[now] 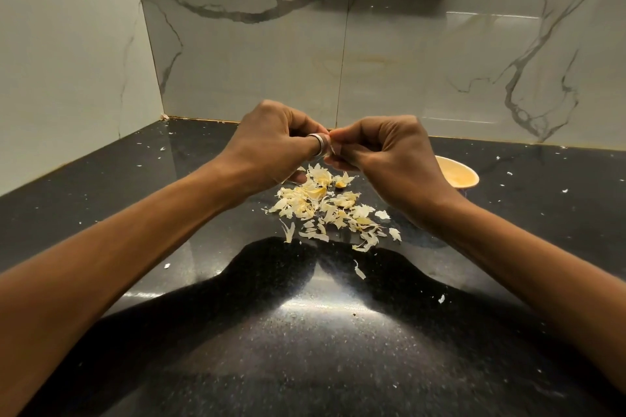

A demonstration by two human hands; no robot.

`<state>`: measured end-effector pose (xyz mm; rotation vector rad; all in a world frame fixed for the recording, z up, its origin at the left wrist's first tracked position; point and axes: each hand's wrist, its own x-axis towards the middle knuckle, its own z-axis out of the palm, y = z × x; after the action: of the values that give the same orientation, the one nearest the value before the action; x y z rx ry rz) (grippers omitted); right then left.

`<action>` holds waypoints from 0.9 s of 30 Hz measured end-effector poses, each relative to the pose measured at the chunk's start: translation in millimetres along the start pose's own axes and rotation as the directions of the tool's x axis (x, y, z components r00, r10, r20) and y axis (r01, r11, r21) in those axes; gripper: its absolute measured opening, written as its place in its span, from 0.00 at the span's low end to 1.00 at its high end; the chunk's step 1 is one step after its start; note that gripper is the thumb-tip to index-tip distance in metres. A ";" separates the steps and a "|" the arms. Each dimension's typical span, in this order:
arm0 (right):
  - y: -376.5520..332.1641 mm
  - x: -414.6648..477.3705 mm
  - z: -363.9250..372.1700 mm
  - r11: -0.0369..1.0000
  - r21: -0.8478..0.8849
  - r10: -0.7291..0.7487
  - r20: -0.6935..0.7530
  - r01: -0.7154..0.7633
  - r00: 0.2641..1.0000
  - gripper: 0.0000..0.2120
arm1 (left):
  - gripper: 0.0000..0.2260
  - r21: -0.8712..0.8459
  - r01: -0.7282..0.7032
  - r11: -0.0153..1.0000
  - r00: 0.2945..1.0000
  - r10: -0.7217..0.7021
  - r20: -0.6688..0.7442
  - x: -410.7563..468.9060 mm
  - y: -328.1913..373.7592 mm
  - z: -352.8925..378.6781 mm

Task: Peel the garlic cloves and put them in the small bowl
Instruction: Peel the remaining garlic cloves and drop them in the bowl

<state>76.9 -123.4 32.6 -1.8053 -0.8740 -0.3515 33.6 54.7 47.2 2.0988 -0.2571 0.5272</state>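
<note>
Black desk (pixel 305 349) carries the peel heap (pixel 325 203); just above it your left hand (pixel 271 142) and right hand (pixel 382 152) each pinch what seems a garlic clove (pixel 333 147), one grip steadying, one stripping. Right of the heap waits the small bowl (pixel 457 173).

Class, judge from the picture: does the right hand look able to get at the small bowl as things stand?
Probably yes: the small bowl sits just beside the right hand on the counter, nothing between them, though it and the left hand pinch a garlic clove.
</note>
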 end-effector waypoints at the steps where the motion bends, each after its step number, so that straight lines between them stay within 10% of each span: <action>1: 0.0 0.1 -0.1 1.000 -0.012 -0.009 -0.002 0.009 1.000 0.08 | 0.03 0.002 -0.002 1.000 1.000 0.002 0.006 -0.2 -0.1 -0.3; 12: -1.2 -2.2 2.9 0.990 -0.117 -0.078 0.016 0.079 0.997 0.09 | 0.06 -0.033 0.087 0.996 0.996 -0.086 0.027 -2.5 0.1 3.5; 27: -1.5 4.4 -11.4 0.942 0.301 0.175 -0.065 -0.148 0.982 0.07 | 0.12 0.011 0.223 0.975 0.974 -0.223 0.028 3.4 0.8 -6.4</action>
<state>80.8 -131.7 40.9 -1.5576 -0.6694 -0.1842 34.6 59.7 52.4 2.1110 -0.0340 0.3633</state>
